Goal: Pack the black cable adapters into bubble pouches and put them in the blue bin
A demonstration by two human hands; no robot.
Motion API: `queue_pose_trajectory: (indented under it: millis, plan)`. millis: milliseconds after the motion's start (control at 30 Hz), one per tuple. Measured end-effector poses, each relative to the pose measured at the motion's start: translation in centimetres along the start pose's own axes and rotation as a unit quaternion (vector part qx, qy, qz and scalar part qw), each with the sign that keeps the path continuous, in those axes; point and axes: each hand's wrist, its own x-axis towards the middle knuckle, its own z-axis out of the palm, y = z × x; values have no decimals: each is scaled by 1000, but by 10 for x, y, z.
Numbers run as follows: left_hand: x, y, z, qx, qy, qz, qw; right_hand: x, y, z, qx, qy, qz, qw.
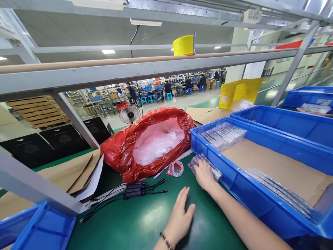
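Observation:
My right hand (204, 174) reaches forward and rests on a small stack of clear packets (205, 166) lying on the green mat beside the blue bin's wall; its fingers curl over the packets. My left hand (180, 215) lies flat on the green mat (145, 222) with fingers stretched out, holding nothing. A few black cable adapters (135, 190) lie just left of it. A red plastic bag (145, 142) with clear bags inside sits behind them.
A large blue bin (234, 187) on the right holds rows of clear packets on cardboard. More blue bins stand behind it and at the lower left. Cardboard sheets lie at the left. A grey metal frame crosses overhead. People work at distant tables.

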Motion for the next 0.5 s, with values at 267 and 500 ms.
queue_pose_trajectory:
  millis: [267,500]
  plan:
    - [79,-14,62,-20,24,6,999,-12,18,-14,42,34,73,996]
    - [82,-25,55,52,-6,38,998,-9,16,-16,54,0,121,991]
